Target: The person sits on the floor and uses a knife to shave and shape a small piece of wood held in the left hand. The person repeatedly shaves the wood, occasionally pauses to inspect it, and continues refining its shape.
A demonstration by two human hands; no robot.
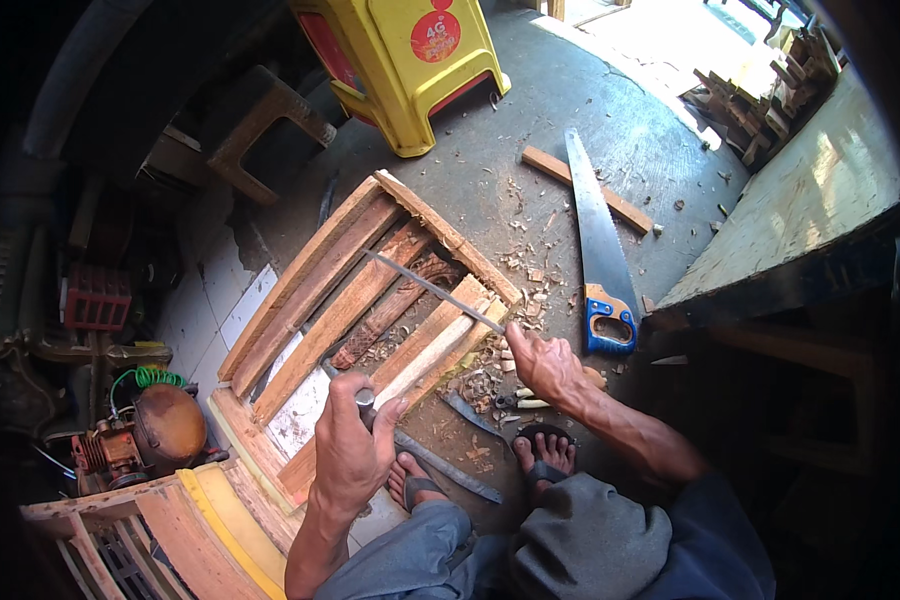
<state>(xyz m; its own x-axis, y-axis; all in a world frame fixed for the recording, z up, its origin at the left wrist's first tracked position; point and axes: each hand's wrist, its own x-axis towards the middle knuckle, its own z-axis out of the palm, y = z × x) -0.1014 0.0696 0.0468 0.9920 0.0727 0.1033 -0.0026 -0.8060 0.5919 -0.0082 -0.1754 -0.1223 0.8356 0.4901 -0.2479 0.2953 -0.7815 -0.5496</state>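
My right hand [550, 370] is closed around the near end of a long, thin grey metal tool [425, 285]. It looks like a file and lies slanting across a curved wooden frame [450, 235] with several slats. My left hand [350, 440], closed at the frame's near side, grips a dark rod with a round metal end [366, 397]; most of it is hidden in the fist. Below the tool, the nearest slat [425, 360] shows a pale, freshly worked face. A carved wooden piece [380, 325] is visible between the slats.
A handsaw [598, 240] lies on the floor at the right, over a wooden strip [620, 205]. Wood shavings [535, 275] are scattered around. A yellow stool [410, 70] stands at the far side, a compressor [160, 420] at the left, and a pale bench [790, 210] at the right.
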